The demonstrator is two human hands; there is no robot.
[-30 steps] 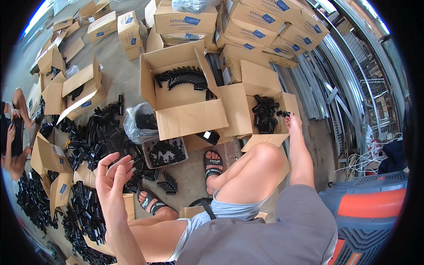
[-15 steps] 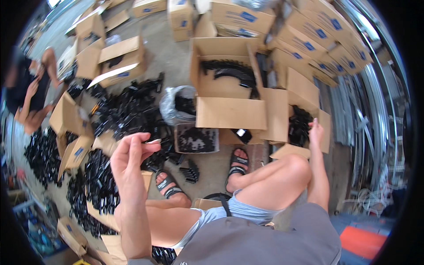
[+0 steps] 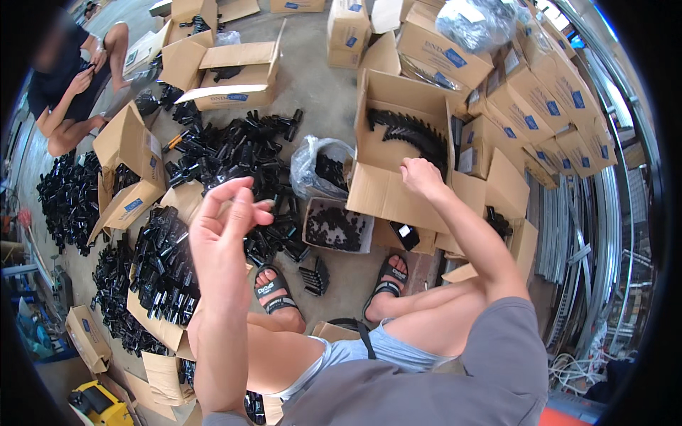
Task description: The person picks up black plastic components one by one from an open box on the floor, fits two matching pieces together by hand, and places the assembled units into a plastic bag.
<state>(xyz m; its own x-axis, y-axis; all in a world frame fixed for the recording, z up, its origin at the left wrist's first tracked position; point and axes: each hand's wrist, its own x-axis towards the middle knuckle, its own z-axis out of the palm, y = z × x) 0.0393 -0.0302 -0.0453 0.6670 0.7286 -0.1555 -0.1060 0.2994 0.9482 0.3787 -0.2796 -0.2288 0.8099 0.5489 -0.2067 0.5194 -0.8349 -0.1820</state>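
My left hand is raised above the heap of black parts, its fingers curled and the thumb close to the index finger. Whatever it may hold is too small to make out. My right hand is closed over the front flap of the open cardboard box, palm down; its fingertips are mostly hidden. Inside that box, black parts stand in a curved row along the far side. In front of it a shallow tray holds small black pieces, beside a clear plastic bag with more of them.
Heaps of black parts cover the floor to my left, among open cartons. Another person sits at the far left. Stacked cartons and metal profiles stand at the right. A yellow case lies at lower left.
My right hand has moved left from the open carton at the right to the front flap of the middle box. My left hand stays raised, fingers slightly shifted. The view has turned right.
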